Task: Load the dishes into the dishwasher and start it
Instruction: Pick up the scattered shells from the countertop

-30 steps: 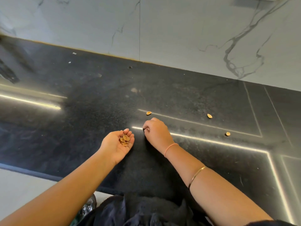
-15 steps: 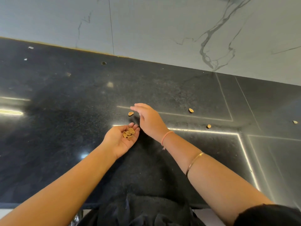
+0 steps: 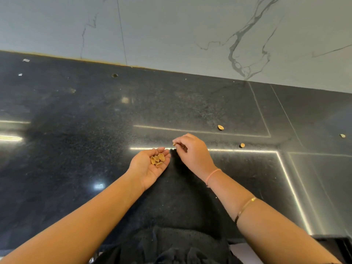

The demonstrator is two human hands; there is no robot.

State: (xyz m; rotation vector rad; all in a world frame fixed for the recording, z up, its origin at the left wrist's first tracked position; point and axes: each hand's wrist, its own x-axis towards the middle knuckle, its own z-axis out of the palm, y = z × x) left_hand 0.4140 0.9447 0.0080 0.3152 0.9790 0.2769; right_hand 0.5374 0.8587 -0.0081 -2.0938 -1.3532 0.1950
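Above the black table (image 3: pixel 76 168), right hand (image 3: pixel 193 151) fingers (image 3: pixel 179 140) now pinching the shell (image 3: pixel 174 144) previously lying loose. Left hand (image 3: pixel 148 166) cupped palm-up, relaxed, cradling a shell pile (image 3: pixel 157 160); three stray shells (image 3: pixel 220 127) on table rightward.

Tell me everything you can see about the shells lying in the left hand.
The shells are a small heap of a few tan nut shell halves, thin, oval and hollow. They lie loose and overlapping in the left hand, which is turned palm up over the black counter. Only that hand touches them; the right hand pinches a single shell, apart.
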